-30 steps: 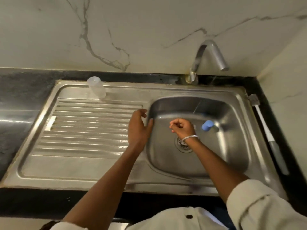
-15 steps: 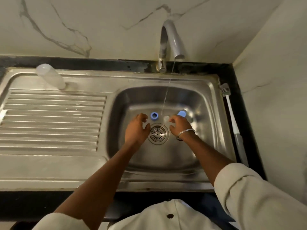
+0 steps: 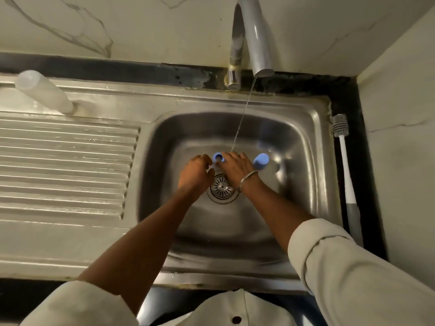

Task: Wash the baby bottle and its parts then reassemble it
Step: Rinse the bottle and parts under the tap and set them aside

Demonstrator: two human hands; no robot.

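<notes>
Two hands meet in the sink (image 3: 313, 142) above the drain (image 3: 221, 188). The left hand (image 3: 195, 175) has curled fingers, and the right hand (image 3: 235, 169) holds its fingers close together under a thin water stream (image 3: 242, 114). A blue ring (image 3: 218, 157) sits at their tips; I cannot tell if either hand grips it. A blue cap (image 3: 260, 160) stands just beside the right hand. A brush (image 3: 348, 175) lies along the right rim. Farther back are the clear bottle (image 3: 44, 91) and the tap (image 3: 256, 43).

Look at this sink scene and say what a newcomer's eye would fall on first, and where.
The left hand and right hand meet in the steel basin by the drain, under a thin stream from the faucet. Two bright blue parts stand out: a ring between the hands and a cap beside the right hand. A clear bottle stands apart on the far edge of the drainboard.
</notes>
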